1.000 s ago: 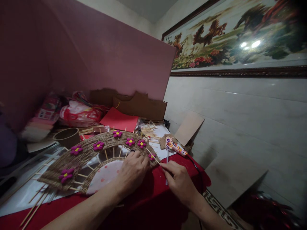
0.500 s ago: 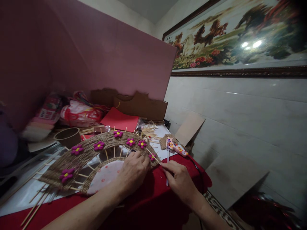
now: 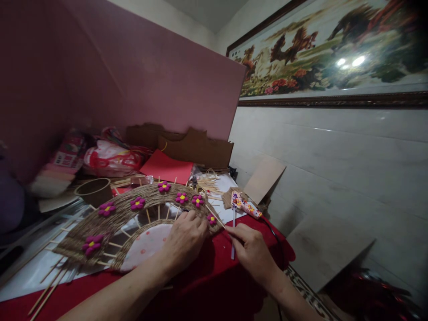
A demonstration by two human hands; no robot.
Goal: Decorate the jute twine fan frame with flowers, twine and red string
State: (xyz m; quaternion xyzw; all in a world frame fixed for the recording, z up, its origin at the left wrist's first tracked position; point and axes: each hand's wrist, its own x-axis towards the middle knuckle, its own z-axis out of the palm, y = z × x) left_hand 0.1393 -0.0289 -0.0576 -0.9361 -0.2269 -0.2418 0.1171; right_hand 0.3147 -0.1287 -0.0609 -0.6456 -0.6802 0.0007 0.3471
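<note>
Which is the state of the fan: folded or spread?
Spread: the fan makes a wide arc, and its sticks stand apart.

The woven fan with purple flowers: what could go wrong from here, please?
The thin stick in the right hand might knock the nearby purple flower loose. The right hand, close to the clear rod at the glue gun, could bump that rod. The cord, across the red cloth, might get snagged.

Everything's looking pretty dim tbh, white glare is bouncing off the framed horse picture [image 3: 321, 55], left edge is sitting in shadow.
</note>
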